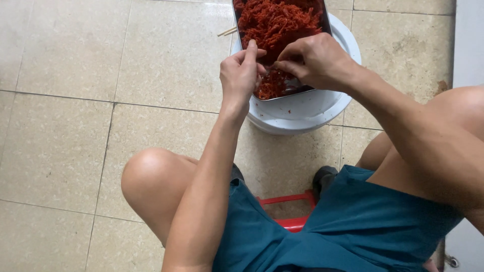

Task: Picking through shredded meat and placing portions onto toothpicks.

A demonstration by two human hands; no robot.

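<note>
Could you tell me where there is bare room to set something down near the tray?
Bare floor tiles lie left of the white bucket. The metal tray on it is crowded: red shreds, left hand, right hand.

Bare arms and knees; teal shorts (363, 226), perhaps dark footwear (322, 177) below.

Beige tiled floor (65, 131), red plastic stool (290, 211), daylight
</note>
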